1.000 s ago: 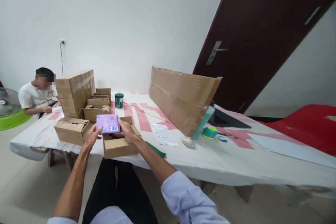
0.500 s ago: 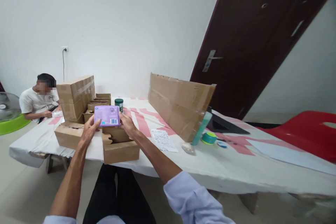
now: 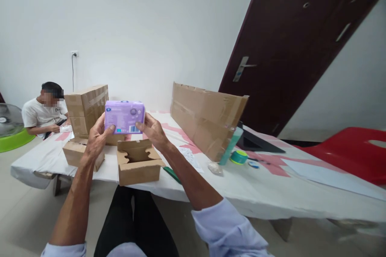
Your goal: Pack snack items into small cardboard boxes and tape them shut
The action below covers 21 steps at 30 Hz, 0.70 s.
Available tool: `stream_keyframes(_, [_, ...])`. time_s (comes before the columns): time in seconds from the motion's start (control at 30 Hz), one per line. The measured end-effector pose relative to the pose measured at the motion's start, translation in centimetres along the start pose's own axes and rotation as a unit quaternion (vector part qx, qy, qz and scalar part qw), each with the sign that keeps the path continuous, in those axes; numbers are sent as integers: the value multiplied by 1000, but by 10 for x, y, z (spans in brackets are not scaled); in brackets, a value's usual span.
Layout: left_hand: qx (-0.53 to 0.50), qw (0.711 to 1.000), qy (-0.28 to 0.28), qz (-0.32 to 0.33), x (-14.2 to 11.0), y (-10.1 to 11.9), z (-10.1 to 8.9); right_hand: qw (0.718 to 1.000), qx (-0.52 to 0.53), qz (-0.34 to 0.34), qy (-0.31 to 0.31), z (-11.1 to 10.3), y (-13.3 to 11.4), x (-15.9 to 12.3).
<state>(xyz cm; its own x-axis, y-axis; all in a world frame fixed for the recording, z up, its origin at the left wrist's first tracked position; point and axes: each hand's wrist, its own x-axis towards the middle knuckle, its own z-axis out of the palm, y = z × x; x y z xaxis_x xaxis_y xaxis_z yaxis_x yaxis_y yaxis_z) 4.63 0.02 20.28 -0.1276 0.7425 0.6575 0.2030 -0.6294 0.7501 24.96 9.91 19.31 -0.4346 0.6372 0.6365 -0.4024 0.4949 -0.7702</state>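
Note:
Both my hands hold a purple pack [image 3: 124, 117] up above the table, its printed side with a barcode facing me. My left hand [image 3: 99, 133] grips its left end, thumb on the lower corner. On the right end, my right hand [image 3: 153, 128] is closed with the thumb near the barcode. Below the pack stands a small cardboard box [image 3: 139, 174] with its top open and cut-out flaps showing. Beside it, left, another small carton [image 3: 75, 154] lies partly behind my left forearm.
Large taped cartons [image 3: 86, 108] stand at the back left, near a seated person [image 3: 45, 110]. A tall cardboard panel [image 3: 208, 116] stands right of centre. Tape roll [image 3: 239, 157], written paper [image 3: 191, 158] and a green object [image 3: 171, 174] lie on the table. A red chair [image 3: 346, 152] is at right.
The purple pack has been raised and brought closer, looking larger. The open box beneath is more exposed. The green-lidded jar is now hidden, and a green object shows beside my right forearm.

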Motion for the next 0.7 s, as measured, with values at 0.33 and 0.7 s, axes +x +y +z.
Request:
stream_keyframes(0.33, [-106, 961, -123, -223, -59, -44, -30, 991, -82, 22, -104, -12, 51, -68])
stream_keyframes(0.7, [-35, 963, 49, -264, -46, -48, -78, 903, -408, -11, -132, -69, 92, -88])
